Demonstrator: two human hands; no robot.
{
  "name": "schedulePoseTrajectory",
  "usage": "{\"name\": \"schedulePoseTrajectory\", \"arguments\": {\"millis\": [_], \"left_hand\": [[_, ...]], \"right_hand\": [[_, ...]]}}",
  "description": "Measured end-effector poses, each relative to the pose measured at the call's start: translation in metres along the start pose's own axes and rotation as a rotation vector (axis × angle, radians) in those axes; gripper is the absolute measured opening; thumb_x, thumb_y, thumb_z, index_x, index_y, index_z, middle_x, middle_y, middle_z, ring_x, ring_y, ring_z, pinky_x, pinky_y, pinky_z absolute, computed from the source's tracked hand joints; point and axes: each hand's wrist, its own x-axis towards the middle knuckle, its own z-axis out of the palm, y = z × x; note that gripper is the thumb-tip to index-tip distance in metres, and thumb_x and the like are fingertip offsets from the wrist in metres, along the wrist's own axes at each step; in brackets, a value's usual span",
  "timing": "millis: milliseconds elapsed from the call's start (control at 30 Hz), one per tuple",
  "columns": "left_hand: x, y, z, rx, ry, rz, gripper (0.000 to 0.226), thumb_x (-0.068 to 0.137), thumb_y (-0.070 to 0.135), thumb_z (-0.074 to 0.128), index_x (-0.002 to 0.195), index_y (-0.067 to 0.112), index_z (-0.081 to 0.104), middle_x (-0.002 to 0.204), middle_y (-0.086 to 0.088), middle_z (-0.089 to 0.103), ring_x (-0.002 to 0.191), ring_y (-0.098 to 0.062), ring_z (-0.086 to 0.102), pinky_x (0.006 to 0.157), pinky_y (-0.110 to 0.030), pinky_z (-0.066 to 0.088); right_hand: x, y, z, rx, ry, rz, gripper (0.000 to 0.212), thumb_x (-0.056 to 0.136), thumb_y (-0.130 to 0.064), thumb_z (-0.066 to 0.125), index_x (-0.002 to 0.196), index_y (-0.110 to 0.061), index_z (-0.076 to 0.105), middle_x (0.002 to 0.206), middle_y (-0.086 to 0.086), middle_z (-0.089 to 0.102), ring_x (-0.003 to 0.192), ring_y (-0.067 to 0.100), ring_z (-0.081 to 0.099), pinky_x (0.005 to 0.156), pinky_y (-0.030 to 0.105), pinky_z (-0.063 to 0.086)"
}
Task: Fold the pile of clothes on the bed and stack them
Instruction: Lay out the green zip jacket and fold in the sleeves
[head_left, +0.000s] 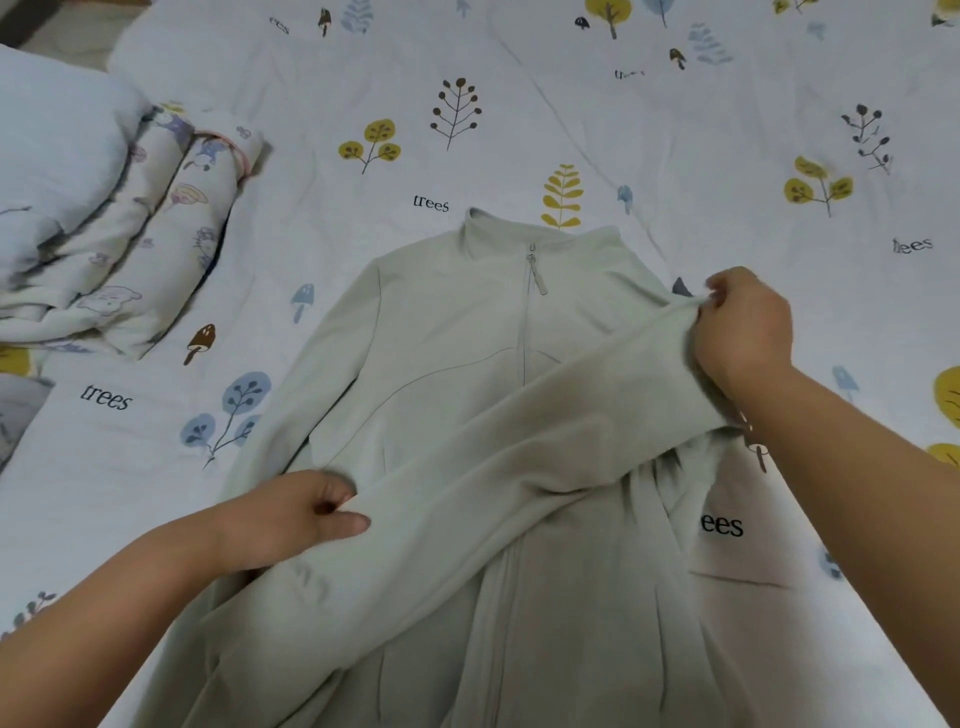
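Observation:
A pale green zip-up jacket (452, 322) lies front up on the bed, collar pointing away from me. Its right sleeve (519, 441) is drawn diagonally across the chest. My right hand (743, 327) pinches the jacket at the right shoulder and holds the fabric lifted off the sheet. My left hand (296, 514) grips the cuff end of that sleeve near the jacket's left side. A stack of folded clothes with cartoon prints (150, 228) sits at the left of the bed.
The bed sheet (727, 156) is white with tree, leaf and mushroom prints. A white pillow or duvet (47, 156) lies at the far left behind the folded stack. A grey cloth edge (15, 410) shows at the left border.

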Motion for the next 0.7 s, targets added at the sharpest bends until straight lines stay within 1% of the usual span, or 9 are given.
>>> {"name": "schedulePoseTrajectory", "arguments": {"millis": [100, 167, 200, 267, 333, 367, 467, 567, 700], "left_hand": [[-0.008, -0.004, 0.001, -0.077, -0.033, -0.031, 0.033, 0.072, 0.030, 0.074, 0.072, 0.007, 0.051, 0.061, 0.006, 0.042, 0.057, -0.006, 0.041, 0.060, -0.020, 0.036], [-0.012, -0.003, 0.003, -0.018, 0.012, -0.039, 0.025, 0.074, 0.016, 0.072, 0.072, 0.009, 0.048, 0.061, 0.006, 0.041, 0.054, -0.004, 0.039, 0.056, -0.016, 0.035], [-0.012, -0.002, 0.006, 0.032, 0.047, -0.037, 0.023, 0.075, 0.013, 0.070, 0.074, 0.010, 0.047, 0.060, 0.007, 0.040, 0.052, -0.003, 0.038, 0.055, -0.015, 0.035], [-0.014, 0.001, 0.010, 0.148, 0.107, -0.028, 0.018, 0.077, 0.016, 0.067, 0.082, 0.011, 0.050, 0.061, 0.007, 0.041, 0.054, -0.005, 0.040, 0.057, -0.016, 0.036], [-0.016, 0.005, 0.015, 0.237, 0.157, -0.028, 0.019, 0.080, 0.021, 0.065, 0.093, 0.015, 0.052, 0.064, 0.006, 0.045, 0.060, -0.004, 0.045, 0.065, -0.019, 0.039], [-0.018, 0.005, 0.017, 0.257, 0.185, -0.028, 0.019, 0.081, 0.023, 0.064, 0.095, 0.017, 0.052, 0.067, 0.007, 0.047, 0.063, -0.003, 0.047, 0.068, -0.020, 0.040], [-0.027, 0.003, 0.022, 0.234, 0.314, -0.012, 0.018, 0.082, 0.026, 0.063, 0.091, 0.020, 0.049, 0.071, 0.007, 0.051, 0.070, -0.011, 0.052, 0.069, -0.026, 0.041], [-0.039, 0.002, 0.031, 0.087, 0.463, -0.017, 0.026, 0.083, 0.025, 0.066, 0.105, 0.020, 0.052, 0.096, 0.007, 0.060, 0.091, -0.014, 0.058, 0.080, -0.027, 0.045], [-0.063, -0.002, 0.046, 0.118, 0.620, -0.003, 0.029, 0.082, 0.024, 0.067, 0.108, 0.017, 0.057, 0.110, 0.007, 0.054, 0.097, -0.014, 0.055, 0.079, -0.026, 0.042]], "right_hand": [[-0.018, -0.010, 0.006, -0.070, -0.042, 0.067, 0.052, 0.093, -0.013, 0.044, 0.141, -0.007, 0.029, 0.143, 0.020, 0.033, 0.133, 0.035, 0.029, 0.104, 0.042, 0.028], [-0.045, -0.017, 0.016, -0.190, 0.060, -0.126, 0.059, 0.093, -0.023, 0.043, 0.147, -0.011, 0.021, 0.152, 0.019, 0.019, 0.142, 0.031, 0.014, 0.111, 0.045, 0.017], [-0.059, -0.016, 0.024, -0.277, 0.000, -0.246, 0.060, 0.093, -0.032, 0.037, 0.148, -0.013, 0.019, 0.154, 0.017, 0.015, 0.143, 0.030, 0.010, 0.112, 0.047, 0.015], [-0.077, -0.005, 0.044, -0.478, -0.360, -0.394, 0.064, 0.096, -0.047, 0.027, 0.150, -0.018, 0.009, 0.157, 0.010, 0.004, 0.145, 0.025, 0.000, 0.113, 0.050, 0.008], [-0.080, 0.009, 0.051, -0.502, -0.636, -0.381, 0.067, 0.096, -0.050, 0.030, 0.150, -0.021, 0.003, 0.159, 0.005, -0.003, 0.145, 0.021, -0.005, 0.115, 0.048, 0.002], [-0.079, 0.011, 0.047, -0.397, -0.624, -0.380, 0.066, 0.096, -0.047, 0.034, 0.150, -0.020, 0.008, 0.159, 0.006, 0.002, 0.145, 0.021, -0.001, 0.116, 0.046, 0.004], [-0.092, 0.002, 0.017, -0.015, -0.326, -0.362, 0.053, 0.097, -0.026, 0.045, 0.146, -0.014, 0.028, 0.153, 0.009, 0.025, 0.143, 0.022, 0.017, 0.115, 0.031, 0.012], [-0.126, 0.009, -0.013, 0.027, -0.191, -0.321, 0.041, 0.092, -0.010, 0.051, 0.133, -0.011, 0.047, 0.137, 0.008, 0.046, 0.129, 0.025, 0.037, 0.098, 0.020, 0.023], [-0.183, 0.041, -0.030, -0.005, -0.238, -0.188, 0.038, 0.087, -0.004, 0.054, 0.125, -0.009, 0.054, 0.125, 0.010, 0.051, 0.117, 0.026, 0.045, 0.093, 0.028, 0.032]]}}
